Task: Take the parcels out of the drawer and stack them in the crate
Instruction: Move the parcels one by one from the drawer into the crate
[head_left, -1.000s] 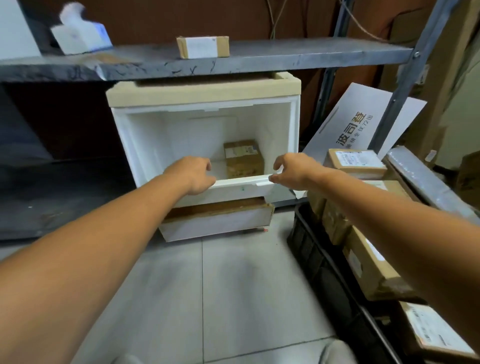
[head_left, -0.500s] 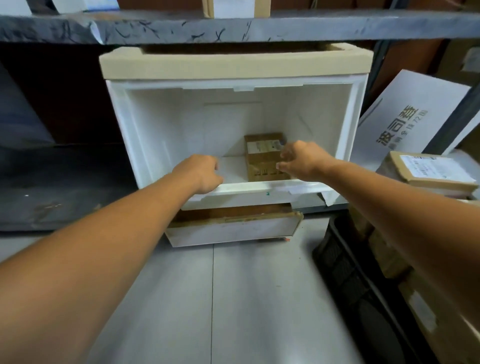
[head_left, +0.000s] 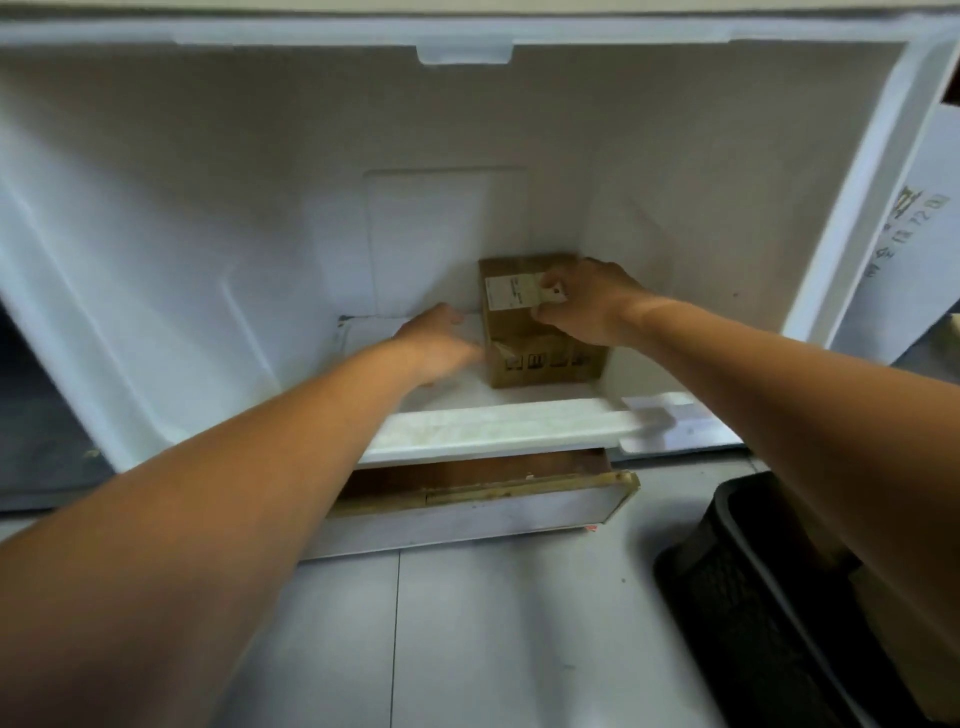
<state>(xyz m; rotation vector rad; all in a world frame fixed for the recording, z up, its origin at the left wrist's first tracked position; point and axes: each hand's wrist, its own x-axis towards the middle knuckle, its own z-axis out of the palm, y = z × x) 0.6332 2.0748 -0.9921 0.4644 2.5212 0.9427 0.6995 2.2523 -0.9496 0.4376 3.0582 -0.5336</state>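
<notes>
Both hands have gone deeper into the white foam drawer (head_left: 156, 291): right hand (head_left: 582, 301) clasps the upright brown parcel (head_left: 524, 332), label facing out; left hand (head_left: 441, 338), grip loose, touches its side. Black crate (head_left: 753, 561) sits at lower right.

Both forearms are seen bare to the frame edge, w/ no sleeves, gloves, watch or rings worn; left hand (head_left: 439, 340) & right hand (head_left: 584, 301) are likewise uncovered, fingers partly blurred, nails not made out.
</notes>
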